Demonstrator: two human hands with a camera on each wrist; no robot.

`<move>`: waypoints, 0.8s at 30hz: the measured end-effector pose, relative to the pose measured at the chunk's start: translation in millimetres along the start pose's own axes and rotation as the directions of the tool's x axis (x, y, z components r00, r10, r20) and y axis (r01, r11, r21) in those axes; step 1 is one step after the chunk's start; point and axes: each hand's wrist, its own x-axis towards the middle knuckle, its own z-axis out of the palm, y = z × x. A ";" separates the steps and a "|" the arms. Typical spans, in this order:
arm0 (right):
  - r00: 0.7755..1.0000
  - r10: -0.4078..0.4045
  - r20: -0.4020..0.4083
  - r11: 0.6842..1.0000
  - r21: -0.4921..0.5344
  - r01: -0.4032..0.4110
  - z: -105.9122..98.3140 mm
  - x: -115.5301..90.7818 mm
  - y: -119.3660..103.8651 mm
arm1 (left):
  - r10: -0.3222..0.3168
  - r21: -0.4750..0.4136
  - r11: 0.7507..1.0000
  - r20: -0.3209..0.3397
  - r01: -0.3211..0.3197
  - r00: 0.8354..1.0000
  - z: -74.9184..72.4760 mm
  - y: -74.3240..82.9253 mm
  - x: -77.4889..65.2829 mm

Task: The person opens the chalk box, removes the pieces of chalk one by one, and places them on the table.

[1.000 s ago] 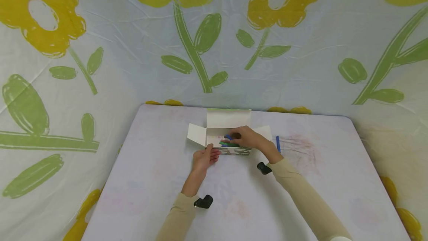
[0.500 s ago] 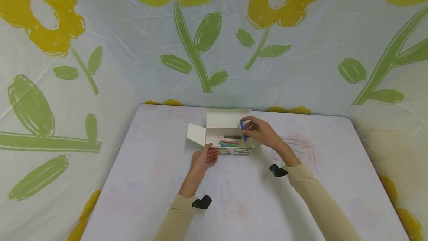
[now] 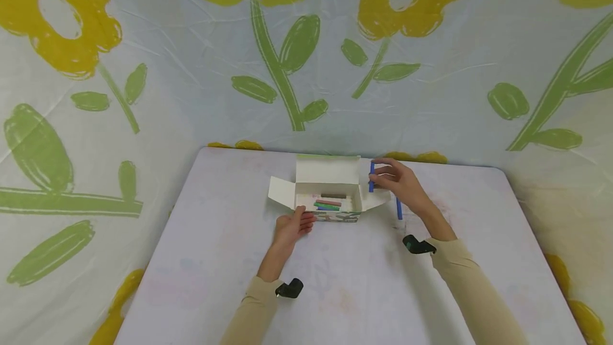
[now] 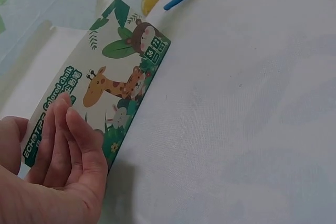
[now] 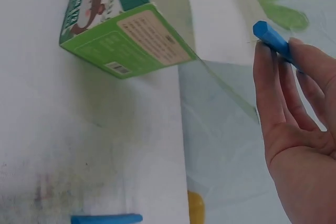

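A cardboard chalk box (image 3: 342, 217), labelled "Colored chalk" in the left wrist view, lies with its flaps spread. Several chalk sticks are inside, among them a dark stick (image 3: 333, 196) and a green stick (image 3: 328, 205). My left hand (image 3: 288, 229) holds the box's near wall, thumb at the top edge and fingers along the printed front (image 4: 100, 87). Right of the box and raised above its side flap, my right hand (image 3: 401, 181) pinches a blue chalk stick (image 3: 371, 177) between thumb and fingertips. Another blue chalk stick (image 3: 399, 209) lies on the table below that hand.
The pale table (image 3: 364, 286) carries smudges of chalk colour. A flower-printed cloth (image 3: 191, 95) hangs behind and at both sides. The box's back flap (image 3: 328, 169) stands up; its left flap (image 3: 282, 191) and right flap (image 3: 375, 198) stick outward.
My right hand has lifted a blue chalk stick out of the box and carried it rightward past the box's side. The left hand has stayed on the box.
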 end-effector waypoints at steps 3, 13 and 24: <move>0.998 0.038 -0.046 0.997 0.074 -0.035 -10.5 -5.7 4.6 | 0.004 0.001 1.000 0.001 -0.004 1.000 -0.4 -0.7 0.8; 0.984 0.122 -0.126 0.984 0.144 -0.104 -36.2 -26.0 22.2 | 0.014 0.010 1.000 0.000 -0.014 1.000 -0.4 -0.4 1.1; 0.973 0.169 -0.160 0.976 0.165 -0.143 -50.1 -53.6 58.8 | 0.024 0.019 1.000 -0.010 -0.024 1.000 1.3 -0.5 0.4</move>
